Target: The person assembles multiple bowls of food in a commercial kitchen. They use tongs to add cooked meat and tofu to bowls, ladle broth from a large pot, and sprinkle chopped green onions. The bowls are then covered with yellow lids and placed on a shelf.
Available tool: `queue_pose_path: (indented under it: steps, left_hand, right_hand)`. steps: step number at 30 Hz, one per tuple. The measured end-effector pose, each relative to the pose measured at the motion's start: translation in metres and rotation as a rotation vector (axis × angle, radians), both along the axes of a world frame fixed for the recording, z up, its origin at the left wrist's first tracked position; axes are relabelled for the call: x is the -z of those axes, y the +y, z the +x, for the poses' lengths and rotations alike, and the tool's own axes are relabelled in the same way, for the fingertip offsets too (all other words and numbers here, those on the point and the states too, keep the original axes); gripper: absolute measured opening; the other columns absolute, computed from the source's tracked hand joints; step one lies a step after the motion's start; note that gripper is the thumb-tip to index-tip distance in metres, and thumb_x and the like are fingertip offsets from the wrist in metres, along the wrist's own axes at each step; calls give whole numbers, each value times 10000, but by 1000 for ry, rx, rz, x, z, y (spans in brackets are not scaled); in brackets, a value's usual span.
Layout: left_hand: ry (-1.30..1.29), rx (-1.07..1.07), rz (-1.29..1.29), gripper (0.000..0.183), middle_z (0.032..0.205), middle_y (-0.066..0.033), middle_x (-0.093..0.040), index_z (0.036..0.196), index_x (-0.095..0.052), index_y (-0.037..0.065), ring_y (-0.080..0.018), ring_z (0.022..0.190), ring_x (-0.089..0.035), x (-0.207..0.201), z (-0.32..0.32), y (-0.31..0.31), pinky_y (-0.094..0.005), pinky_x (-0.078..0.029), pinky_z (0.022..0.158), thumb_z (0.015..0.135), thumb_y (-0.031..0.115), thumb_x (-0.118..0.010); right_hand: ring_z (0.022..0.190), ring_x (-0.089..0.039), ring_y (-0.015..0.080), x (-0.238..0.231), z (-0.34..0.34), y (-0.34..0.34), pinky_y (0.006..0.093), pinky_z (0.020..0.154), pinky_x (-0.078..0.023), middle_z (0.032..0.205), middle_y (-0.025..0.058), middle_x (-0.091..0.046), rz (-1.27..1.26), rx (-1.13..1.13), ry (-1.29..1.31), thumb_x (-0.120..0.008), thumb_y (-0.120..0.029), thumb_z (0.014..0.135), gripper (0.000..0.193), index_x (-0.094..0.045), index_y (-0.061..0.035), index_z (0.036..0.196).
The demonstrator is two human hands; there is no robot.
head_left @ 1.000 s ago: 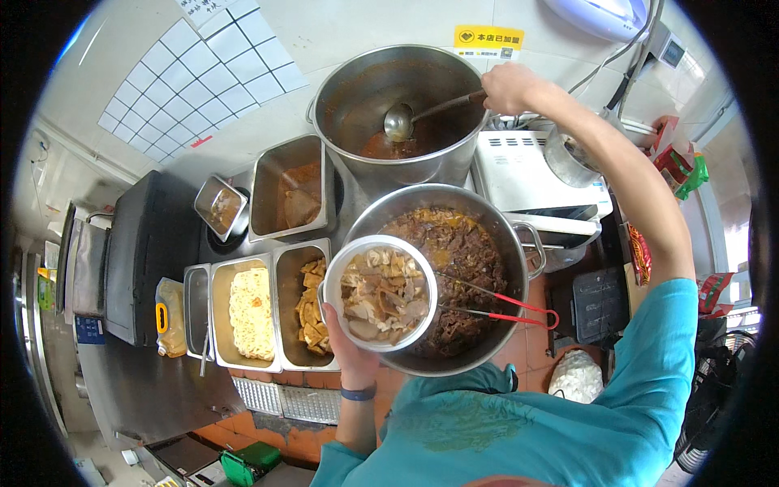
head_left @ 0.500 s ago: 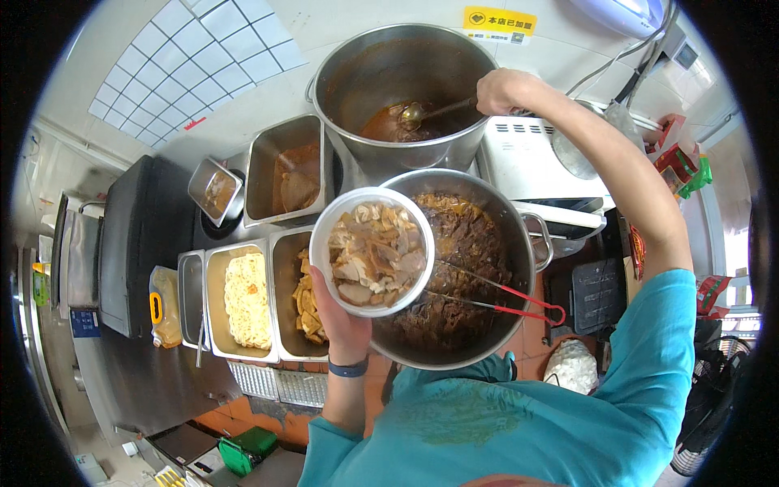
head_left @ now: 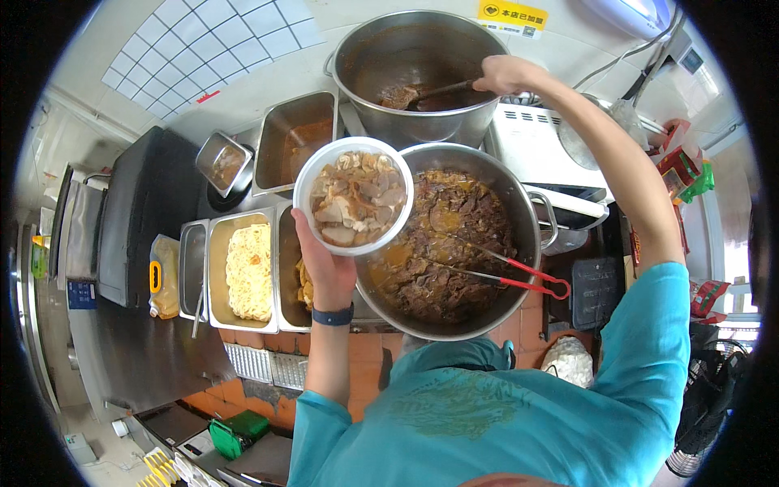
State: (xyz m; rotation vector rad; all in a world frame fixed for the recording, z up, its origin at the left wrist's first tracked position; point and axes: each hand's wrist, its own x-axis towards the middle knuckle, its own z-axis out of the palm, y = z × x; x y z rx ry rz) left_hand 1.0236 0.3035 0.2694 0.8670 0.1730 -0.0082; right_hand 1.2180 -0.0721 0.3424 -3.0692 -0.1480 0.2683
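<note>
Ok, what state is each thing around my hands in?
Round white bowl: uncovered, food inside, in left hand
Tall round steel pot: uncovered
Long-handled metal ladle: in right hand, head inside tall pot
Wide round steel pot: uncovered, holding dark food
Red-handled metal tongs: arms spread, partly in wide pot
Rectangular steel noodle pan: uncovered

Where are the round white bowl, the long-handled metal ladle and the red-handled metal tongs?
Round white bowl (head_left: 302, 195): head view, left side of rim.
Long-handled metal ladle (head_left: 445, 89): head view, handle.
Red-handled metal tongs (head_left: 514, 282): head view, lower red arm.

Smooth plastic bowl (head_left: 303, 191), metal pot (head_left: 430, 127)
</note>
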Motion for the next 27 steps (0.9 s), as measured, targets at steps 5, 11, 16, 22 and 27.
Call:
queue_pose_path:
  steps: [5,11,16,22,27]
  left_hand:
    - [-13,-19,-35,638,1512,-102,-450,1511,-365,84,-273,1383,-451,11,20,10,-427,-387,1147,1061,536,-380]
    - [-4,54,-86,658,1499,-111,-465,1491,-395,89,-279,1371,-468,30,61,18,-450,-428,1126,1047,573,-376]
    - [51,115,-117,663,1524,-123,-451,1504,-407,128,-324,1384,-459,37,95,10,-545,-418,1116,1048,598,-300]
    - [115,164,-179,693,1517,-142,-459,1503,-404,104,-336,1390,-451,33,113,3,-552,-401,1126,1049,609,-269]
    - [118,235,-179,704,1510,-127,-474,1499,-404,107,-317,1357,-490,22,108,10,-520,-402,1128,1040,630,-297]
  right_hand:
    - [647,-621,240,-23,-51,-23,392,616,-479,722,153,-650,129,47,17,-581,-410,971,524,-705,89,874]
    - [613,-570,154,-79,-121,-36,346,576,-449,669,63,-596,218,112,-78,-592,-429,977,497,-705,55,959]
    - [525,-453,82,-144,-169,-37,278,472,-345,619,-19,-500,140,79,-144,-588,-391,994,387,-686,-20,941]
    - [504,-386,35,-204,-227,-44,233,447,-288,609,-56,-436,150,249,-97,-591,-437,995,399,-634,-45,929]
    - [516,-385,16,-215,-270,-50,203,446,-286,647,-67,-461,232,292,4,-607,-475,989,448,-632,-28,1008]
